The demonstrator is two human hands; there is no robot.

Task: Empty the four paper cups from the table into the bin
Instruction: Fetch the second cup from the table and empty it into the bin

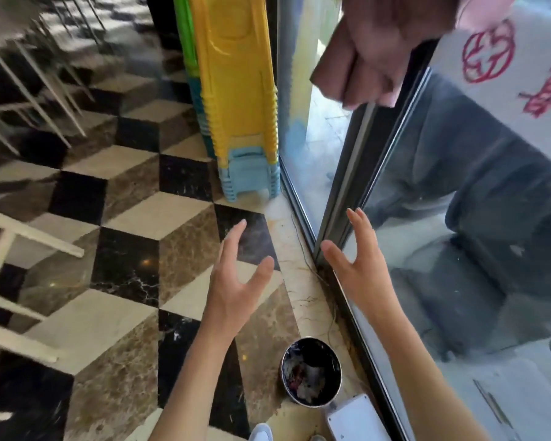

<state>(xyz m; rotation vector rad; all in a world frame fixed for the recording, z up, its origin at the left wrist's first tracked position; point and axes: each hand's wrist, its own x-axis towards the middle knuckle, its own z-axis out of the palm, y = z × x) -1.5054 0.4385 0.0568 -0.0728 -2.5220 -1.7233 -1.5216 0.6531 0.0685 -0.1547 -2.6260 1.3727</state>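
Note:
A small round bin (pixel 311 372) with a dark liner stands on the floor by the glass wall, low in the head view; crumpled rubbish lies inside it. My left hand (pixel 236 278) hovers above the floor with fingers spread and nothing in it. My right hand (pixel 360 265) is held out beside it, near the glass, also spread and empty. Both hands are above and beyond the bin. No paper cups and no table are in view.
A tall stack of yellow, green and blue plastic stools (pixel 239 100) stands against the glass wall (pixel 458 218). White chair legs (pixel 10 281) reach in from the left. A white device (pixel 353 418) lies beside the bin. Another person's hand (pixel 372 52) hangs at the top.

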